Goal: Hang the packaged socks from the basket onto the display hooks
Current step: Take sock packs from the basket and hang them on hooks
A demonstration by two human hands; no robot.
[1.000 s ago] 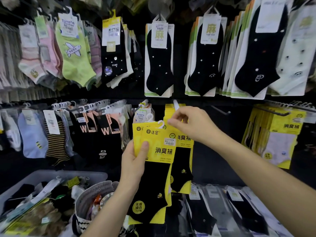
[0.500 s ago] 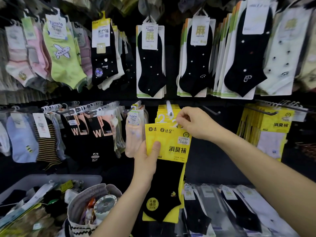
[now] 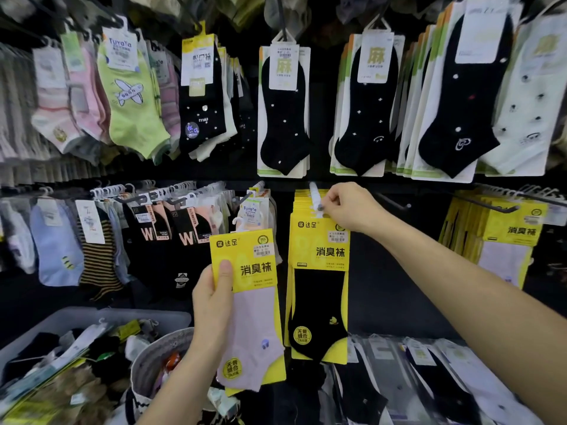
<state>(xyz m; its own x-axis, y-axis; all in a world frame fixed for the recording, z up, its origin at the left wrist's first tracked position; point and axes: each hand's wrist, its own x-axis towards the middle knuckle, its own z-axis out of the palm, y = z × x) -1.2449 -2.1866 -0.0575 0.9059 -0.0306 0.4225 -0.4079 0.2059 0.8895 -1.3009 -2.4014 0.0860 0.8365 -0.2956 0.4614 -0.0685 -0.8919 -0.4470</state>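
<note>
The left hand [image 3: 211,302] grips a pink-sock pack [image 3: 254,311], thumb flat on the yellow card and fingers behind. It holds the pack upright, left of the hook [image 3: 314,191] and apart from it. The right hand [image 3: 349,207] pinches the white hanger of a black-sock pack [image 3: 319,286] at the hook's near tip, in front of a row of like yellow packs. The basket [image 3: 122,312], low at the left, holds more packs.
</note>
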